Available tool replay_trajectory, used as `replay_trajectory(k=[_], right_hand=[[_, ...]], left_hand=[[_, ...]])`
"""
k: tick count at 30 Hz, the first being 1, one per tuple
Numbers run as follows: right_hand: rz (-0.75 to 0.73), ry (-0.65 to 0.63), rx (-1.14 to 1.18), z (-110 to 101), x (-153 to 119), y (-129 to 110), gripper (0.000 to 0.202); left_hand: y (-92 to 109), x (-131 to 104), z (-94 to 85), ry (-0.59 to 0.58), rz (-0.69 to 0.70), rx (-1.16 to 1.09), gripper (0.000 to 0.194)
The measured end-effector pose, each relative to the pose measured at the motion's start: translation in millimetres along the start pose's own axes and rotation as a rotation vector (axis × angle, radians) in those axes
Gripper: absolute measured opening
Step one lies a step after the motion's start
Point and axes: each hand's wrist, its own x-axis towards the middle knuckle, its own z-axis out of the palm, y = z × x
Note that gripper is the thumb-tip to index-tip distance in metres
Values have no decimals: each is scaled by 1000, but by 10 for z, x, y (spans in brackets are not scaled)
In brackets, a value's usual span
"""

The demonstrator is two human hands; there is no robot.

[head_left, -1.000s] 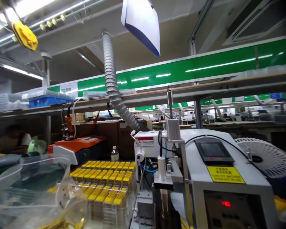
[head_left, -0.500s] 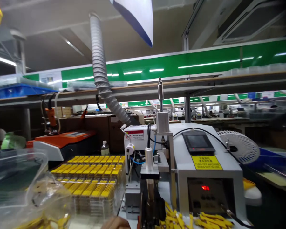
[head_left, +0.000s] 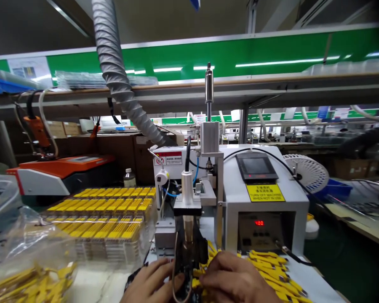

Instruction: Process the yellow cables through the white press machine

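Observation:
My left hand [head_left: 151, 280] rests at the base of the soldering machine [head_left: 185, 185], its fingers stretched toward the black fixture [head_left: 189, 248] under the vertical metal head. Its fingertips are close to the fixture, and no held thing shows in them. My right hand [head_left: 233, 277] is on the other side, thumb and fingers pinched on a small yellow strip [head_left: 196, 280] beside the fixture. The strip is mostly covered by my fingers. Loose yellow strips [head_left: 271, 269], some with metal ends, lie in a heap around and beyond my right hand.
Stacked clear trays [head_left: 113, 227] of yellow strips stand at left, behind a plastic bag [head_left: 34, 269] of yellow pieces. A control box [head_left: 265, 210] with a red display sits at right, near a white fan [head_left: 306, 172]. A grey duct hose [head_left: 113, 71] hangs overhead.
The view has tilted down and turned slightly right. Both hands are now at the fixture; before, only part of one hand showed at the bottom edge. The display reading has changed.

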Motion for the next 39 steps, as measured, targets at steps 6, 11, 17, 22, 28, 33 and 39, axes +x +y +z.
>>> replay_trajectory(k=[6,11,17,22,28,33,39], right_hand=[[-16,-47,-65,19,-63,73,23],[-177,74,-8,109,-98,199,22],[-113,172,-246,164,3,105,16],[-162,106,-382,148,-49,114,18],[-182,-16,-280,128,-91,221,16],[-229,33,-182,100,-61,191,12],[-254,66,-167,90,-34,184,16]], left_hand=[[38,32,-32,4,-20,0,41],[86,112,-127,-84,-41,30,36],[145,283,-233,-78,34,129,38],[169,296,-182,-100,46,106,41],[150,229,-175,-122,-10,47,36],[120,234,-152,-178,-89,-58,36],[92,206,-141,-134,-71,-105,30]])
